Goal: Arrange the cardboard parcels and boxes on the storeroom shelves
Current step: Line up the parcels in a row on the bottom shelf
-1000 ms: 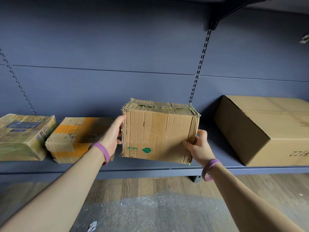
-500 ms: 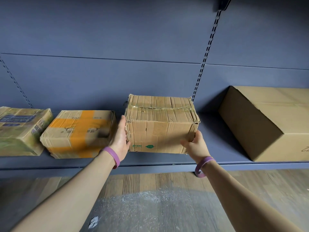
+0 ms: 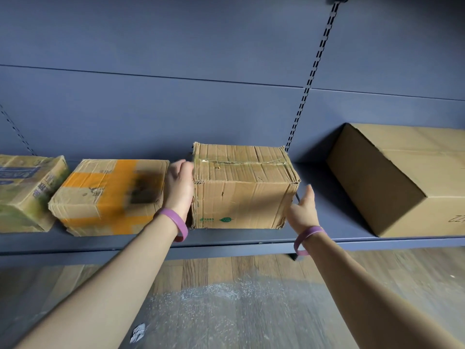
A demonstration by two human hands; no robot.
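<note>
- Four boxes sit on the shelf (image 3: 226, 241); the crumpled box (image 3: 241, 187) now rests flat near its front edge, pushed deeper than a moment ago.
- Right hand (image 3: 303, 210) has come off the box's side, fingers spread, gripping nothing.
- Left hand (image 3: 179, 187) lies flat against the box's left face, fingers open, between it and the orange-taped parcel (image 3: 108, 195).
- Judged placed; the large box (image 3: 402, 180) stands well apart toward the right end.
</note>
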